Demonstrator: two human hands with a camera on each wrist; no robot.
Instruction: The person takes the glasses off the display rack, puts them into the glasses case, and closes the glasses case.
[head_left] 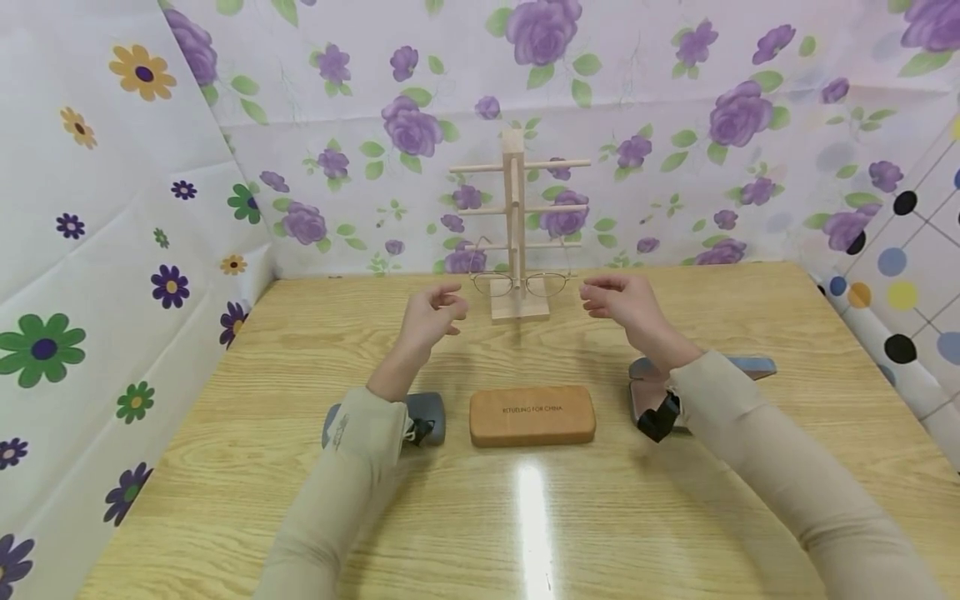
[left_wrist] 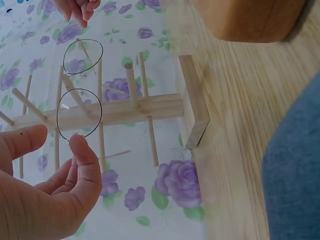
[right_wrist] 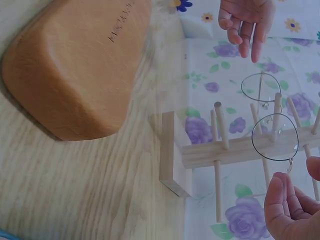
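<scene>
Wire-framed eyeglasses [head_left: 546, 286] rest on a wooden display stand [head_left: 513, 150], lenses facing me and temples reaching back beside the post. My left hand [head_left: 429, 318] hovers just left of the frame, fingers loosely bent, thumb apart from them. On the other side, my right hand [head_left: 624, 305] is raised close to the right hinge. In the left wrist view a fingertip overlaps the rim [left_wrist: 101, 111] near its hinge; contact is hard to tell. The right wrist view has fingertips just below the hinge, with the thumb apart. Neither hand grips anything.
A tan glasses case [head_left: 532, 421] lies closed in front of the stand. Partly under my left forearm is a blue-grey case [head_left: 427, 408]. An opened case with a blue lid [head_left: 752, 367] sits beneath my right wrist. Flowered cloth [head_left: 322, 167] hangs behind the wooden table [head_left: 300, 517].
</scene>
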